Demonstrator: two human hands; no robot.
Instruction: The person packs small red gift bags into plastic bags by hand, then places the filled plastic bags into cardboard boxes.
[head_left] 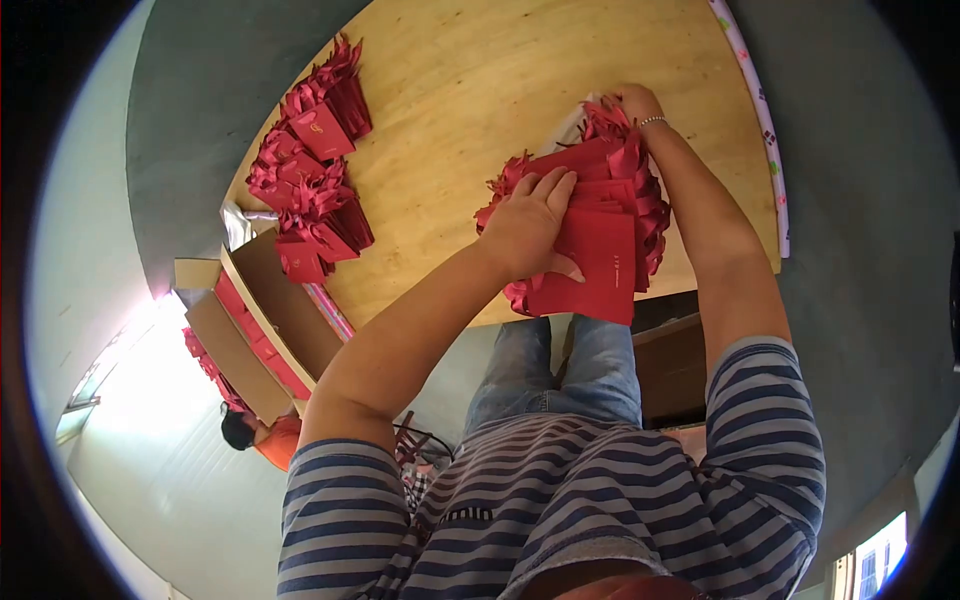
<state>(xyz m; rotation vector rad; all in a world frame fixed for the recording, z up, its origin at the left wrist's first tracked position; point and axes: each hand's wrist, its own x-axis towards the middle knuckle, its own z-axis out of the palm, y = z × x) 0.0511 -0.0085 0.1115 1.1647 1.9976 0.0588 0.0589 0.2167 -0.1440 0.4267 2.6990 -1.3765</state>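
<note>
A thick pile of red paper gift bags (597, 250) with glossy ribbon handles lies at the near edge of the wooden table. Across its upper left side rests my left hand (528, 225), fingers stretched out flat and thumb apart, pressing on the paper. My right hand (638, 104), with a beaded bracelet at the wrist, curls round the ribbons at the pile's far end; its fingertips are partly hidden. Beside these ribbons a piece of whitish clear plastic (568, 130) sticks out from under the pile.
More red gift bags (318, 130) stand in bunches along the left of the wooden table (450, 90). Open cardboard boxes (285, 295) with red contents are at lower left. Near them is another person in an orange top (280, 443). A patterned strip (757, 110) edges the table's right side.
</note>
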